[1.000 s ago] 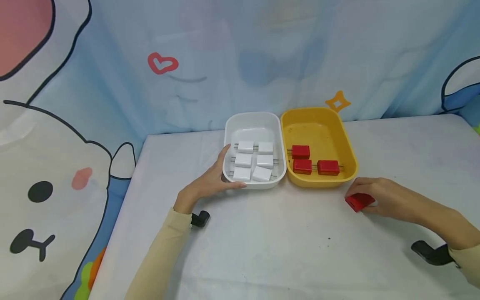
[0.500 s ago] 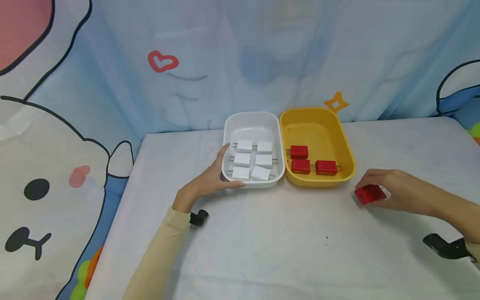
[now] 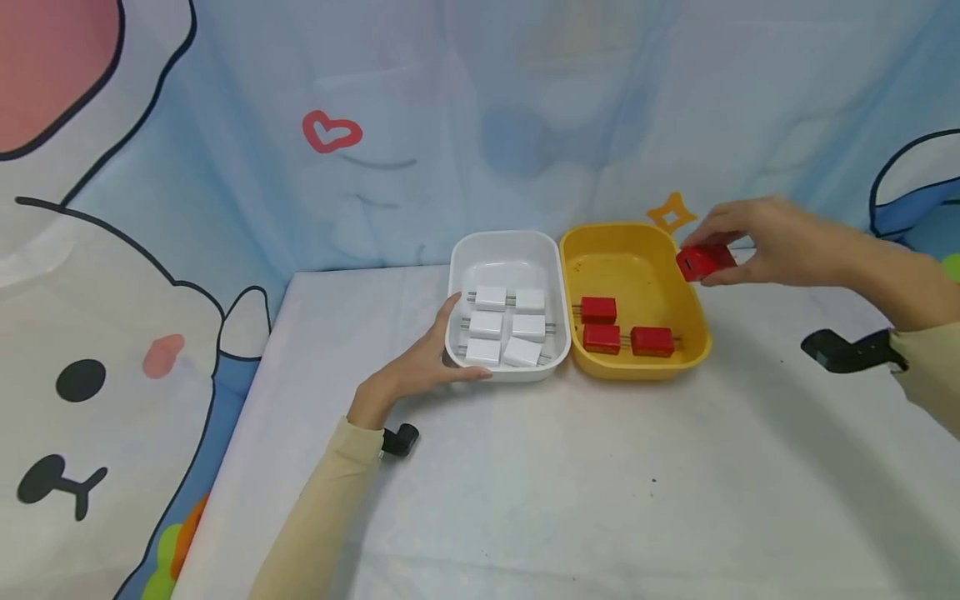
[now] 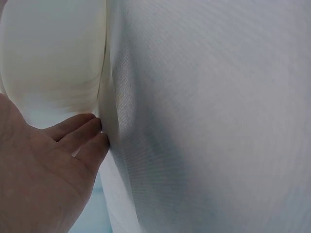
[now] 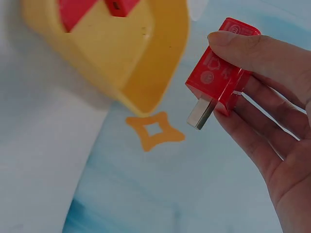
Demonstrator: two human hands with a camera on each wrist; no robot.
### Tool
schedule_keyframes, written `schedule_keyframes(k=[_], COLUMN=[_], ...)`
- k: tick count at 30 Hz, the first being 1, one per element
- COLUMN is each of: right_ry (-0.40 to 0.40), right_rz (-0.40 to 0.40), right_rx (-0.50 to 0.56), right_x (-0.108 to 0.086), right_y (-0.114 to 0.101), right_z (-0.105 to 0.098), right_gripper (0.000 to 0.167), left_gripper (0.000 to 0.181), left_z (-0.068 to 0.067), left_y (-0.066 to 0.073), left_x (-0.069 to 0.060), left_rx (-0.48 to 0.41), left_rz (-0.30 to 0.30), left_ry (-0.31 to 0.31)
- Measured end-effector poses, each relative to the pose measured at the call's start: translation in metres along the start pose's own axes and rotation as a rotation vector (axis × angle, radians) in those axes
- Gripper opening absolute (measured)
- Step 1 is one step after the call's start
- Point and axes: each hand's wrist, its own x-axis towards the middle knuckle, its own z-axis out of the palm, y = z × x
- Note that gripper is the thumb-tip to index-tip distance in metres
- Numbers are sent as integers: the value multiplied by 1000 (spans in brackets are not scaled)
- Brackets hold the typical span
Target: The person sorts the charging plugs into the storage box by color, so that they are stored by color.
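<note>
In the head view my left hand (image 3: 416, 358) holds the near-left corner of a white tray (image 3: 507, 245), thumb along the front and fingers at the left side. The left wrist view shows its fingertips against the tray's outer wall (image 4: 53, 53). Several white charger plugs (image 3: 486, 324) lie in that tray. My right hand (image 3: 780, 242) pinches a red charger plug (image 5: 221, 68) between thumb and fingers, raised beside the far-right rim of a yellow tray (image 3: 626, 250). Its metal prongs point away from the palm. Three red charger plugs (image 3: 652, 342) lie in the yellow tray.
Both trays stand side by side near the back edge of a table with a white cloth (image 3: 570, 500). Behind them hangs a blue printed curtain (image 3: 420, 125). Each wrist carries a black camera mount (image 3: 851, 350).
My right hand has lifted the red charger plug from near the table, in front of the yellow tray, up and back to its far-right side. The left hand stays on the white tray.
</note>
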Motion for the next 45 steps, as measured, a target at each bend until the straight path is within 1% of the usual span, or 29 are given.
schedule_keyframes(k=[2,4,7,12,17,21,26,27,30,34,37,45], right_ry=[1,-9,-64,-167,-251,-307,-372,-381,-405,-424,-434,-452], right_rz=[-11,-6,22,59,107,151,192,194,195,188,187,204], right_rx=[18,23,53,138,186,219,207,201,187,185,176,173], right_x=[13,25,38,53,61,65,66,66,64,63,63,61], right_y=[0,0,1,3,5,5,3,3,3,3,2,1], right_z=[-3,-4,1,23,45,55,64,66,72,79,83,88], right_gripper=[48,47,45,39,36,34,32,31,32,31,30,28], left_gripper=[122,122,121,120,121,121,122,122,122,122,121,123], left_z=[-1,-1,-2,-2,-3,-2,1,1,3,4,4,5], left_y=[1,2,2,-1,-1,0,1,1,1,2,2,3], left_x=[-1,-2,-4,-4,-6,-7,-7,-7,-6,-6,-6,-6], left_rx=[1,1,2,-6,-12,-3,1,-3,-26,-40,-38,-29], left_rz=[-8,-20,-30,-13,-15,-22,-35,-32,3,28,34,20], left_ry=[4,7,12,14,18,19,16,16,13,14,15,9])
